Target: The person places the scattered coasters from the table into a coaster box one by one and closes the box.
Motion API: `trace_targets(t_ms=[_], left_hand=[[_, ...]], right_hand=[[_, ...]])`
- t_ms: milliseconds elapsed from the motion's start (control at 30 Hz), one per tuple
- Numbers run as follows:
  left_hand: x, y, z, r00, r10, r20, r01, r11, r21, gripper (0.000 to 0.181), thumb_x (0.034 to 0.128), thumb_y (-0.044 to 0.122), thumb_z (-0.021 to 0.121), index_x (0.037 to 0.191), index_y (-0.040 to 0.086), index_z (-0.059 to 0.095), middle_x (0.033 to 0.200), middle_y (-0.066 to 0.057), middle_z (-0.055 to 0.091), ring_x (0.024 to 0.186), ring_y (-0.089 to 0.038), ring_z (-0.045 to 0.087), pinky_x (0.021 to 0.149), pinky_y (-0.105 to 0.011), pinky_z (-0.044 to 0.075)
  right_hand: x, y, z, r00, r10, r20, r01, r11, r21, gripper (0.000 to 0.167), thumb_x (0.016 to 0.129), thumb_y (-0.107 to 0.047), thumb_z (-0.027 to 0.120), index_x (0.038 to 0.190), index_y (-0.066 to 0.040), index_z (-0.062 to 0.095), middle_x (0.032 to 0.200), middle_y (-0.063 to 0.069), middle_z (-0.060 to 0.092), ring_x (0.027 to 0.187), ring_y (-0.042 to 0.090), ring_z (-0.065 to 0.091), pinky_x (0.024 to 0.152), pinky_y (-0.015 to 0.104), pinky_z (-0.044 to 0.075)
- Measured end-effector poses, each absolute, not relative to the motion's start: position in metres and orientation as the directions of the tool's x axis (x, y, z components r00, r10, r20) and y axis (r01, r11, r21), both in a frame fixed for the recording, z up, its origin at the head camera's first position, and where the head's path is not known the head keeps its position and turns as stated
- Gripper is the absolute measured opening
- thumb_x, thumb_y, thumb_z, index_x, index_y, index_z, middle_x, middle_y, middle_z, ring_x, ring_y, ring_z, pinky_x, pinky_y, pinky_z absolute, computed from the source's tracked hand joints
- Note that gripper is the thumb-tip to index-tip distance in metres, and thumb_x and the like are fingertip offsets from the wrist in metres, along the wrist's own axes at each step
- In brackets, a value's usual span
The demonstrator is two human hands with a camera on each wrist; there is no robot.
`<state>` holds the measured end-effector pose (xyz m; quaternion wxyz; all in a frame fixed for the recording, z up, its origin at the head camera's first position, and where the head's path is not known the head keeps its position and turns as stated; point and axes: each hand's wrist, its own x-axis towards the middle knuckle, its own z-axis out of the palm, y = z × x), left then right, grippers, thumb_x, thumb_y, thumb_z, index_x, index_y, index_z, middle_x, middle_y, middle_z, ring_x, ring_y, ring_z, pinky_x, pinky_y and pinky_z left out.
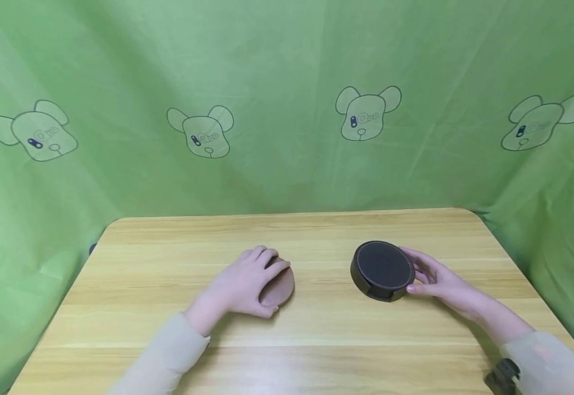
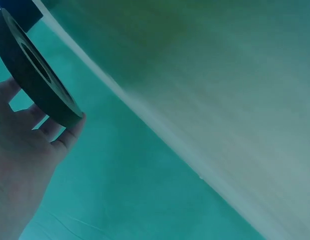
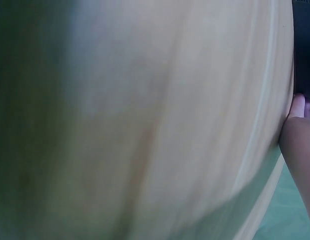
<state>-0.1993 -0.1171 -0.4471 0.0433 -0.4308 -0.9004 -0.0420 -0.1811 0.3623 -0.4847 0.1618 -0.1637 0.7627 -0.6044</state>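
Note:
My left hand (image 1: pixel 249 282) grips a round brown disc (image 1: pixel 279 288) from its left side, fingers over the far edge and thumb at the near edge. In the left wrist view the disc (image 2: pixel 37 82) looks thick-rimmed, with a dark oval in its face, and fingertips lie along its rim. To the right, a round black coaster holder (image 1: pixel 373 288) carries a black stitched coaster (image 1: pixel 386 265) on top. My right hand (image 1: pixel 435 280) holds the holder by its right side, thumb in front; its other fingers are partly hidden behind. The right wrist view catches only the dark holder's (image 3: pixel 305 50) edge.
The wood-grain table (image 1: pixel 326 340) has rounded far corners. Behind it hangs a green curtain (image 1: pixel 287 175) with mouse-like head drawings. A small black device (image 1: pixel 504 376) sits by the right sleeve. A dark object (image 2: pixel 22 14) shows at the left wrist view's top corner.

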Motion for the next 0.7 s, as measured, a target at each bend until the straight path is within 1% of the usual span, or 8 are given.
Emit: trace_targets(t_ms=[433,700], left_hand=[[-0.204,-0.076,-0.445,-0.586,0.803,0.105,0.809,0.587,0.023,0.094,0.0771,0.062,0.078,0.156,0.022,0.049,0.149,-0.009,0.053,0.138,-0.026,0.050,0.117,-0.045,0.046],[-0.209,-0.056,-0.446,-0.565,0.819,0.102,0.823,0.568,0.001,0.093,0.0769,0.064,0.077,0.156,0.023,0.049,0.146,-0.007,0.054,0.135,-0.023,0.050,0.114,-0.041,0.046]], right_hand=[[-0.180,0.362,-0.485,-0.895,-0.444,-0.032,-0.069,0.210,-0.975,0.085,0.096,0.008,0.066,0.166,0.006,0.017,0.147,-0.035,0.046,0.129,-0.015,0.054,0.105,0.005,0.040],[-0.182,0.362,-0.486,-0.891,-0.453,-0.029,-0.076,0.212,-0.974,0.084,0.097,0.009,0.065,0.166,0.006,0.017,0.149,-0.033,0.046,0.129,-0.014,0.054,0.105,0.005,0.040]])
